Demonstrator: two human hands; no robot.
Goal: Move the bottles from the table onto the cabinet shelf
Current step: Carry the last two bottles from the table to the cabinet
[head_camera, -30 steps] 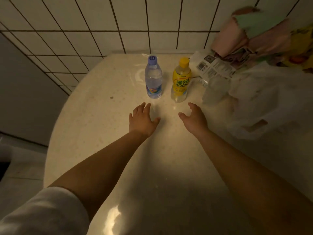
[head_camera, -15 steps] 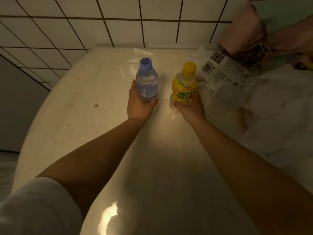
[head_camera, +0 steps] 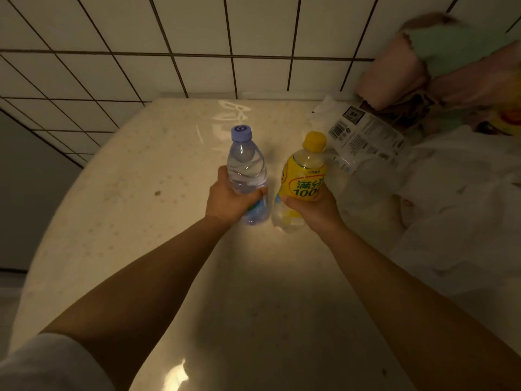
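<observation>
Bottles, 2 of them, 1 in each of my hands. My left hand [head_camera: 229,200] is wrapped round the lower body of the clear water bottle [head_camera: 247,176], fingers curled on its far side and thumb across the near side, over the blue label. My right hand [head_camera: 313,208] is clamped the same way on the yellow drink bottle [head_camera: 303,179], thumb pressed along the bottom edge of its yellow label. Both bottles stand close to upright, long axes running up and leaning slightly away from me, the purple cap [head_camera: 241,133] and yellow cap [head_camera: 314,141] at the far ends. They sit side by side, close but apart, above the middle of the pale table [head_camera: 127,221]; I judge both bases are just off the surface, though I cannot be sure from this angle. The cabinet shelf is nowhere in view, so which way I must carry them I cannot say. What matters for the next move is that each grip sits low on its bottle, with most of the length standing free above my fingers, so I should keep them vertical while I turn and set them down base first. To my right lie a crinkled plastic wrapper [head_camera: 363,136] and white plastic bags [head_camera: 451,207], near the yellow bottle; I would lift clear before swinging that way. The tiled wall [head_camera: 253,38] stands behind the table.
</observation>
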